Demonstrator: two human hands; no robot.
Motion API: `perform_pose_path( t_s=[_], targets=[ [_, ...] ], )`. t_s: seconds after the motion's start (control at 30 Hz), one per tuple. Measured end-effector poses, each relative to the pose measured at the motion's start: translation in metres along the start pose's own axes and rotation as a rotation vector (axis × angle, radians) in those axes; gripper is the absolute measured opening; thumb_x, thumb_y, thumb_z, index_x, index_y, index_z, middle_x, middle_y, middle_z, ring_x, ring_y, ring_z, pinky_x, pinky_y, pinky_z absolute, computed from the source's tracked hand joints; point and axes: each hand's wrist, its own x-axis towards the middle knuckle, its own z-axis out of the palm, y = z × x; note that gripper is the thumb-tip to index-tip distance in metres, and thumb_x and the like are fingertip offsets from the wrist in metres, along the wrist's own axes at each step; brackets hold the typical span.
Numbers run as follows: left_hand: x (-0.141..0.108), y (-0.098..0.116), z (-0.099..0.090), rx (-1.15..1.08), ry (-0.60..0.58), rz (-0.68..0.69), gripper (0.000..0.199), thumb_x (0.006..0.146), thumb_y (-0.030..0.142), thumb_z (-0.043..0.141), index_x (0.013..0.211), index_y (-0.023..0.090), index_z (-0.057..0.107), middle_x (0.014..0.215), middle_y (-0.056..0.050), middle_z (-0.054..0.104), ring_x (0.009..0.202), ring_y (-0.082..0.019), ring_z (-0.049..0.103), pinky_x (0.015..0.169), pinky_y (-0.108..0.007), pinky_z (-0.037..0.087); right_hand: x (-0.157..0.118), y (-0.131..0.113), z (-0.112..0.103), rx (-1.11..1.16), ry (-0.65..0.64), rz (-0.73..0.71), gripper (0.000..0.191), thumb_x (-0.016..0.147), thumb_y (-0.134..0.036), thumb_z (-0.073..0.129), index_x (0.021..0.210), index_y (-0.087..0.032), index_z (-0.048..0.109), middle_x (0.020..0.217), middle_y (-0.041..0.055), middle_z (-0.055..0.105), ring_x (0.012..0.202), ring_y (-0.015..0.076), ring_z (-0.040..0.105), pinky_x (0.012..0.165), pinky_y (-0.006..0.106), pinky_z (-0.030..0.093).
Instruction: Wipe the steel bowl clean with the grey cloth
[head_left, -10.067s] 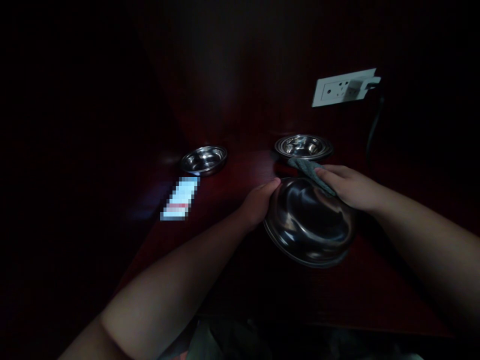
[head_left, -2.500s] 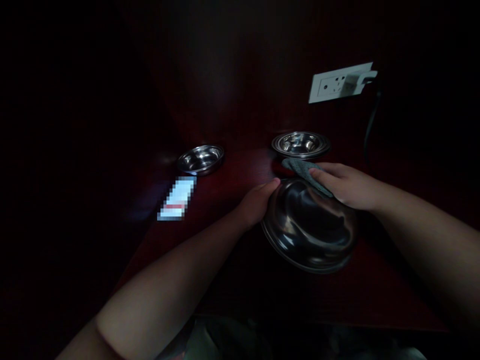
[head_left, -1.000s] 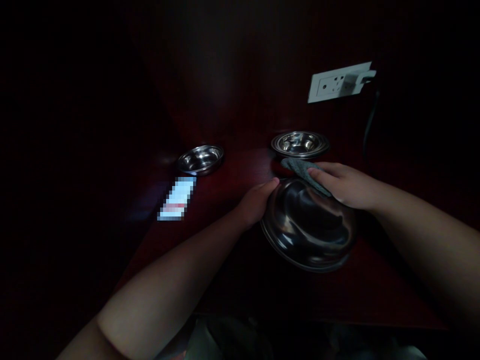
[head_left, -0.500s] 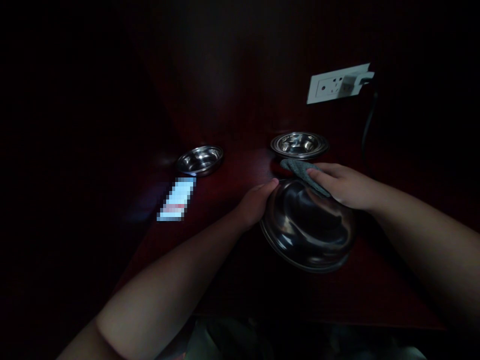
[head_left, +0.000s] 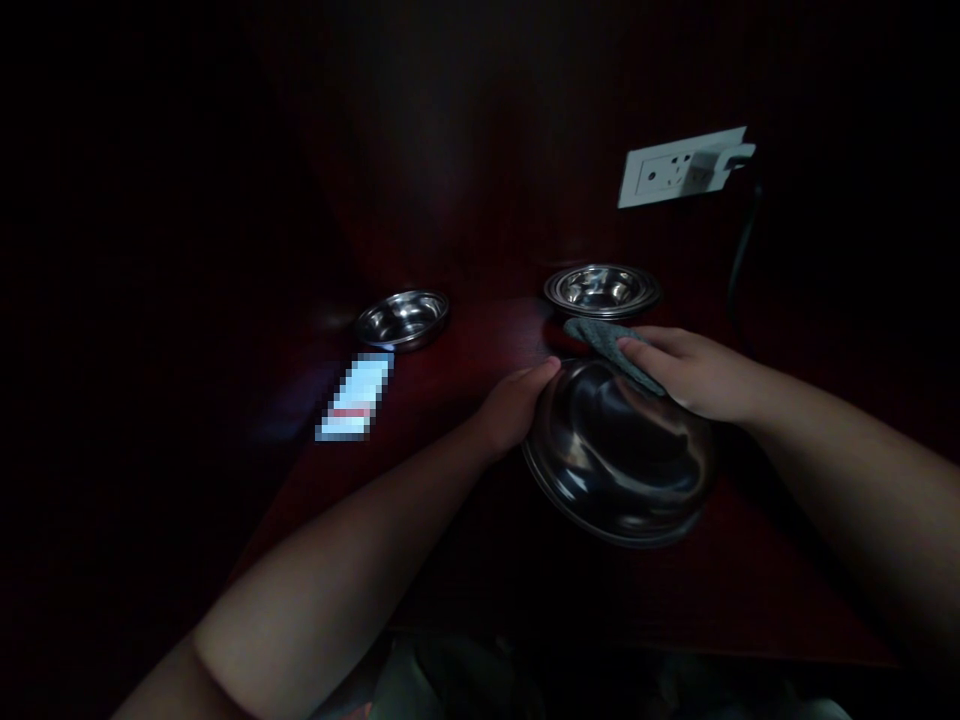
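Note:
A shiny metal bowl (head_left: 622, 460) is tilted with its rounded underside toward me. My left hand (head_left: 519, 408) grips its left edge, the thumb on the rim and the other fingers hidden behind the bowl. At the bowl's upper right, my right hand (head_left: 686, 370) is closed on a grey-green cloth (head_left: 600, 335), pressing it to the far part of the bowl. Beyond the cloth stand stacked metal bowls (head_left: 600, 290) on the dark red table. Another metal bowl (head_left: 403, 320) sits upright farther left.
A lit phone (head_left: 354, 398), its screen blurred, lies near the left bowl. On the back wall is a white power socket (head_left: 682, 168) with a plug in it, and a dark cord (head_left: 742, 250) hangs down from it. The table (head_left: 450, 570) ends close to my lap.
The whole view has shifted very slightly. Both hands keep the same hold on the bowl and the cloth, with no clear movement between them.

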Motion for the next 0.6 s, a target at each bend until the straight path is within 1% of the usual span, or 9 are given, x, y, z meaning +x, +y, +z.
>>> perform_pose_path(
  t_s=[0.17,0.37,0.5,0.6],
  targets=[
    [-0.0007,0.0012,0.0011,-0.001,-0.013,0.017,0.034,0.088,0.046,0.052,0.081,0.018,0.069,0.080,-0.005,0.073,0.080,-0.019,0.065,0.082,-0.033,0.046,-0.0013,-0.0018,-0.0015,-0.016,0.001,0.009,0.050,0.091,-0.059,0.039,0.093,-0.019,0.070,0.082,0.0084,0.072,0.077,0.0265,0.067,0.073,0.040,0.050],
    [0.0003,-0.0003,-0.0002,-0.014,-0.015,0.001,0.034,0.087,0.048,0.052,0.080,0.018,0.068,0.080,-0.005,0.072,0.081,-0.019,0.065,0.085,-0.035,0.046,-0.0005,-0.0023,-0.0017,-0.033,0.002,-0.012,0.051,0.090,-0.060,0.040,0.089,-0.019,0.070,0.080,0.0080,0.072,0.076,0.0261,0.067,0.072,0.039,0.050],
    [0.0009,-0.0008,-0.0015,-0.013,-0.020,-0.004,0.035,0.087,0.048,0.053,0.080,0.018,0.069,0.080,-0.005,0.072,0.080,-0.019,0.065,0.085,-0.035,0.046,-0.0002,-0.0027,-0.0007,-0.048,0.032,-0.020,0.049,0.090,-0.058,0.040,0.091,-0.020,0.071,0.082,0.0073,0.073,0.076,0.0249,0.067,0.072,0.038,0.050],
    [0.0009,-0.0009,-0.0018,-0.017,-0.015,0.000,0.035,0.086,0.048,0.053,0.080,0.018,0.069,0.080,-0.005,0.072,0.080,-0.019,0.065,0.085,-0.035,0.046,-0.0004,-0.0036,-0.0003,-0.044,0.018,-0.006,0.047,0.091,-0.056,0.039,0.092,-0.020,0.071,0.082,0.0073,0.073,0.074,0.0249,0.066,0.072,0.040,0.050]
  ],
)
